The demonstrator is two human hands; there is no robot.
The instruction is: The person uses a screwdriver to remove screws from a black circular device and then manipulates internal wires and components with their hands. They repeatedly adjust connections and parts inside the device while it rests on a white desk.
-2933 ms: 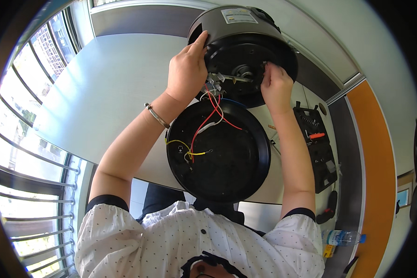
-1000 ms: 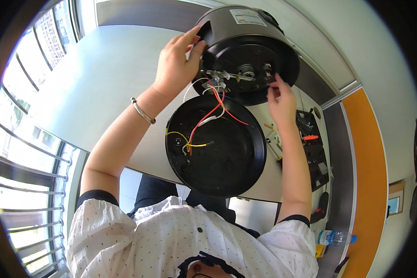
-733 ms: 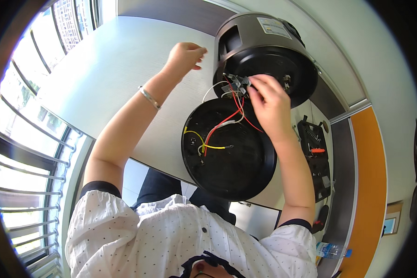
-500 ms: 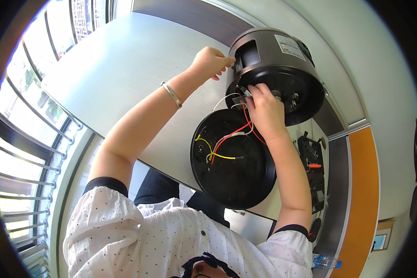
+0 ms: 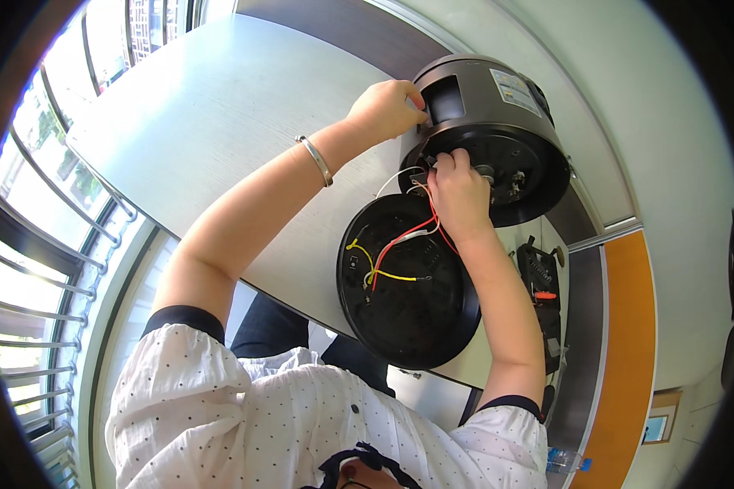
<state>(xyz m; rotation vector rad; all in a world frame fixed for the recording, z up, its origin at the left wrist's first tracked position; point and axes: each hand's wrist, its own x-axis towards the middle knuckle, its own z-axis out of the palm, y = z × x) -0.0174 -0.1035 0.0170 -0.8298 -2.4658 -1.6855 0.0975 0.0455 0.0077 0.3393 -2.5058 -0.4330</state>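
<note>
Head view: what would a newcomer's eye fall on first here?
Probably the red, white and yellow wires, spread over the round black cover in the middle. Just beyond stands out the brownish appliance housing, black underside toward the person, left hand by its side opening, right hand at the underside. Far right, a red-orange item brightens the dark case.

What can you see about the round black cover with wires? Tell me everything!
The round black cover is a shallow dish with a raised rim, perhaps plastic. It lies hollow side up on the pale table, by the front edge, near the cooker body. Yellow wires and red wires cross its inside; small fittings sit toward its left.
</note>
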